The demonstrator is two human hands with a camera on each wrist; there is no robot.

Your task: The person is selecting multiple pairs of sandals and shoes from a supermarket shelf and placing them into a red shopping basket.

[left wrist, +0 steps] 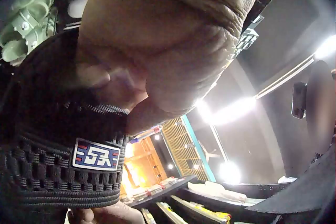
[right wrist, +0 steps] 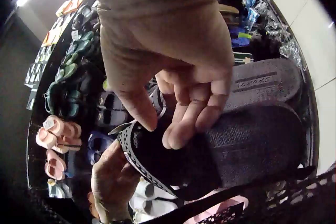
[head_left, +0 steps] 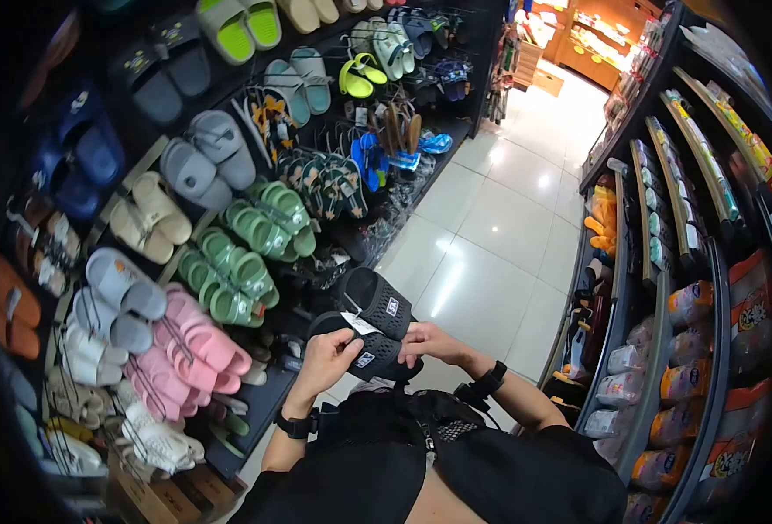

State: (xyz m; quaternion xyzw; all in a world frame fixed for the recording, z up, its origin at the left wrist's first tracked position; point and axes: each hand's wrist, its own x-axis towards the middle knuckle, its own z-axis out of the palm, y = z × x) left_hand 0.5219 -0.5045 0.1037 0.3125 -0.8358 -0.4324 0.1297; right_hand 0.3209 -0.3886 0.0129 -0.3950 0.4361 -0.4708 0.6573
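A pair of black slide sandals (head_left: 375,301) with woven-look straps is held up in front of the body. Each strap carries a small logo patch (left wrist: 96,154). My left hand (head_left: 328,360) grips the nearer sandal at its strap, thumb on top, beside a white tag (head_left: 358,322). From the other side, my right hand (head_left: 434,343) holds the same sandal by its edge, fingers curled. In the right wrist view, the thumb and fingers of the right hand (right wrist: 173,71) lie at the strap opening, over the dark footbed (right wrist: 257,140). The second sandal's footbed (right wrist: 262,82) lies beside it.
Racks of slippers fill the left side, with green clogs (head_left: 268,223) and pink slippers (head_left: 198,345) closest. Shelves of packaged goods (head_left: 687,384) line the right. A tiled aisle (head_left: 490,227) runs ahead between them.
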